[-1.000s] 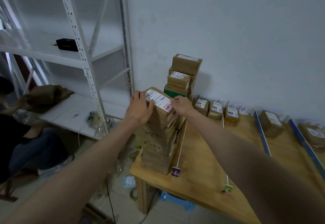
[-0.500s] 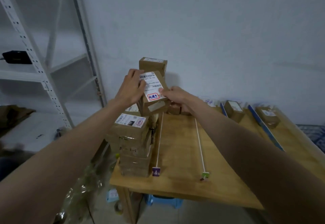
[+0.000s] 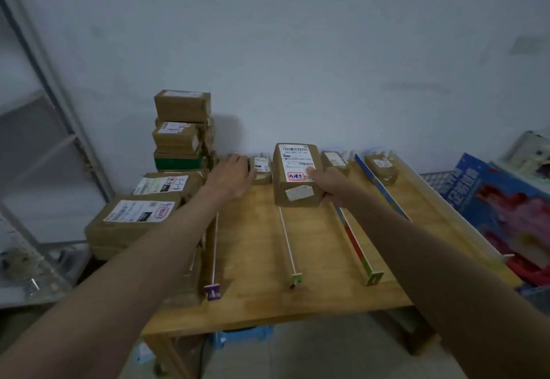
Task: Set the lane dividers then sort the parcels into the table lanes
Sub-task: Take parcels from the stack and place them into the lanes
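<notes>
Head cam: right hand (image 3: pixel 326 180) grips a labelled parcel (image 3: pixel 296 174) label-up, probably to read its lane – it's held over the dividers (image 3: pixel 287 240). Left hand (image 3: pixel 230 176) reaches flat, fingers relaxed, holding nothing, toward small parcels (image 3: pixel 262 167) just beyond.

left fingers (image 3: pixel 238 160) blurred (motion), parcel labels unreadable
</notes>
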A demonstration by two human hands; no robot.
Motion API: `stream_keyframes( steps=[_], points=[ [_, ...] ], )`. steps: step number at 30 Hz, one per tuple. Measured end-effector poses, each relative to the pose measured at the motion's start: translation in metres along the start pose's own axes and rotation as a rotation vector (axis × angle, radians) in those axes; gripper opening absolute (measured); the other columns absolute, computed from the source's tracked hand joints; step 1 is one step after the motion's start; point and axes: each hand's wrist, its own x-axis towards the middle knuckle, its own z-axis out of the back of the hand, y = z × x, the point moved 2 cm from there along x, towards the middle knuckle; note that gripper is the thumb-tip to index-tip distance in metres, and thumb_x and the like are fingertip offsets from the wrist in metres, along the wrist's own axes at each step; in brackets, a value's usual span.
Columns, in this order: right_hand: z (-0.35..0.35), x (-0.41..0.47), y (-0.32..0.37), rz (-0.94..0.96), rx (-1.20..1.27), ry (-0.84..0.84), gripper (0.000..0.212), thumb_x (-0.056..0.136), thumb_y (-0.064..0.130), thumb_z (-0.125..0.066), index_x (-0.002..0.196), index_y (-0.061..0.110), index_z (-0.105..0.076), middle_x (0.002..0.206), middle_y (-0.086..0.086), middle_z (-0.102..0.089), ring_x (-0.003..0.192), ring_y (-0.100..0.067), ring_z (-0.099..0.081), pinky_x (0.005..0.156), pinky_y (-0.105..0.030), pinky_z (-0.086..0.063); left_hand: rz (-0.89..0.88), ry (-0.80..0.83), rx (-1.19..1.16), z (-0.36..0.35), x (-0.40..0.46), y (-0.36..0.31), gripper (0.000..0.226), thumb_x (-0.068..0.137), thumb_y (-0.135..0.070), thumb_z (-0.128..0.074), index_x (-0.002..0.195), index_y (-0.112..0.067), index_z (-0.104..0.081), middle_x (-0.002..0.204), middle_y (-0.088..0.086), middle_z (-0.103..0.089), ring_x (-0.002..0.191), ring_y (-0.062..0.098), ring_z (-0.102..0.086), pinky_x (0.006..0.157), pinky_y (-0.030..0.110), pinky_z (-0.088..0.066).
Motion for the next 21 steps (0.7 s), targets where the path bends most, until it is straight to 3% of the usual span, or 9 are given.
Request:
stream_keyframes(
  steps=[5,8,12,16,21],
  points=[
    [0.037,0.03,-0.043,-0.069,-0.025,-0.013,0.043,0.101,0.039,-0.048,0.123,0.003,-0.059,0.11,-0.01,-0.068,0.092,-0.022,-0.066,0.074,-0.033,-0.056,0.0,0.094,0.064,-0.053,0.031,-0.03,0.056,0.103,-0.047,-0.031,0.146,-0.011,-0.04,0.148,0.013,-0.043,0.134,0.032,-0.044,0.11,0.046,-0.039],
    [0.059,0.059,-0.066,-0.089,-0.053,0.003,0.042,0.101,0.039,-0.048,0.124,0.007,-0.059,0.113,-0.009,-0.068,0.101,-0.024,-0.065,0.079,-0.035,-0.055,-0.001,0.121,0.093,-0.079,0.05,-0.055,0.054,0.103,-0.046,-0.033,0.142,-0.011,-0.043,0.145,0.013,-0.046,0.132,0.03,-0.046,0.11,0.045,-0.038],
    [0.086,0.101,-0.088,-0.071,-0.06,0.034,0.04,0.103,0.036,-0.045,0.129,0.009,-0.057,0.119,-0.008,-0.066,0.102,-0.022,-0.063,0.067,-0.028,-0.049,0.011,0.133,0.113,-0.11,0.083,-0.084,0.053,0.102,-0.046,-0.034,0.141,-0.011,-0.046,0.142,0.011,-0.049,0.13,0.028,-0.047,0.11,0.043,-0.037],
    [0.108,0.148,-0.108,-0.078,-0.105,0.069,0.043,0.103,0.04,-0.042,0.131,0.011,-0.057,0.123,-0.009,-0.064,0.11,-0.026,-0.061,0.089,-0.04,-0.053,0.05,0.155,0.089,-0.137,0.113,-0.11,0.051,0.103,-0.044,-0.035,0.14,-0.011,-0.046,0.142,0.011,-0.049,0.129,0.029,-0.047,0.109,0.044,-0.038],
    [0.125,0.201,-0.123,-0.081,-0.165,0.087,0.049,0.102,0.044,-0.04,0.133,0.009,-0.058,0.127,-0.013,-0.061,0.114,-0.029,-0.058,0.096,-0.044,-0.051,0.115,0.194,0.105,-0.167,0.142,-0.127,0.051,0.103,-0.046,-0.034,0.137,-0.011,-0.046,0.138,0.012,-0.052,0.128,0.031,-0.048,0.107,0.044,-0.039]
  ],
)
